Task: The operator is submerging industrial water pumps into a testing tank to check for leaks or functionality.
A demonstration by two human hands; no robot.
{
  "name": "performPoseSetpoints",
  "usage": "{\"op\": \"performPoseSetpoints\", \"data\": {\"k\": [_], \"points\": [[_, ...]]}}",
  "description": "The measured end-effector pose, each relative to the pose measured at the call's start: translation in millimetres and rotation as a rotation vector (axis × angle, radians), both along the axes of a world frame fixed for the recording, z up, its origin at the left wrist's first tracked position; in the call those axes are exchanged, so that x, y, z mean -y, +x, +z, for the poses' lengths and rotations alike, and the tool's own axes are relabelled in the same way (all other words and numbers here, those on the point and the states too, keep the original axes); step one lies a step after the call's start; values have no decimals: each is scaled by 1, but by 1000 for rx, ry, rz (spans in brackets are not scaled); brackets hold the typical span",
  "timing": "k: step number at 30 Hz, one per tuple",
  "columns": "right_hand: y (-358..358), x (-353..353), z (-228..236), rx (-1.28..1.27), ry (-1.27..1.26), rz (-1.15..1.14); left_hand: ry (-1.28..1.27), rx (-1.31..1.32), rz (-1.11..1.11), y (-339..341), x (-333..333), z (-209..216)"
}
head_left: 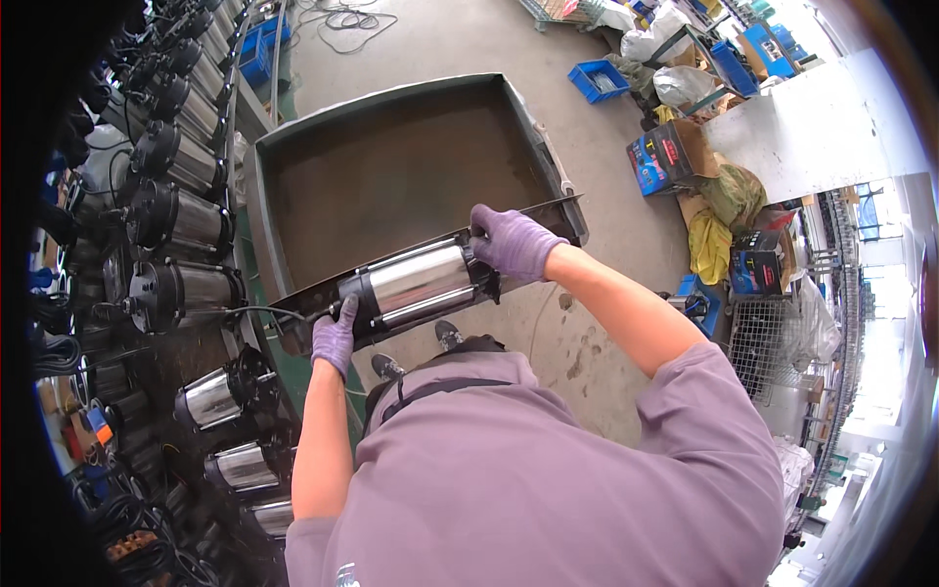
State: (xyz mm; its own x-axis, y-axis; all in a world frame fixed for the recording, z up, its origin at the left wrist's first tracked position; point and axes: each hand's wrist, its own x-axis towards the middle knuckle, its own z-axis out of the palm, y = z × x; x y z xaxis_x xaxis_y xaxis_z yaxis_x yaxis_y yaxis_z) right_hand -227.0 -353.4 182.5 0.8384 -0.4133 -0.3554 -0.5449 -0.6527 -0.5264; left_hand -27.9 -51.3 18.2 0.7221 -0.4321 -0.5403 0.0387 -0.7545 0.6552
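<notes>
A submersible pump with a shiny steel barrel and black ends lies on its side along the near edge of a large metal tank of brownish liquid. My left hand, in a purple glove, grips the pump's black left end, where a dark cable runs off leftward. At the opposite end, my right hand, gloved the same, has its fingers curled round the black part. Whether the ledge beneath bears the pump's weight, I cannot tell.
Several similar pumps stand in rows at my left, with more steel-barrelled pumps nearer me. To the right are a blue bin, a cardboard box, a white tabletop and a wire basket. Loose cable lies on the far floor.
</notes>
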Motion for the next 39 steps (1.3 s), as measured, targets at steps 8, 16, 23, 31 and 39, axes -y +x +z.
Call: {"op": "performPoseSetpoints", "data": {"k": [8, 16, 23, 31, 39], "points": [[-122, 135, -81, -162, 184, -590, -4, 36, 45, -7, 2, 8], [-114, 184, -165, -462, -456, -397, -14, -263, 200, -9, 16, 29], [-97, 146, -130, -158, -618, -525, -33, -369, 477, -8, 24, 14], [23, 67, -102, -412, 666, -289, -15, -143, 454, 5, 17, -50], [-7, 35, -98, -166, 184, 242, -283, -492, 642, -17, -3, -9]]}}
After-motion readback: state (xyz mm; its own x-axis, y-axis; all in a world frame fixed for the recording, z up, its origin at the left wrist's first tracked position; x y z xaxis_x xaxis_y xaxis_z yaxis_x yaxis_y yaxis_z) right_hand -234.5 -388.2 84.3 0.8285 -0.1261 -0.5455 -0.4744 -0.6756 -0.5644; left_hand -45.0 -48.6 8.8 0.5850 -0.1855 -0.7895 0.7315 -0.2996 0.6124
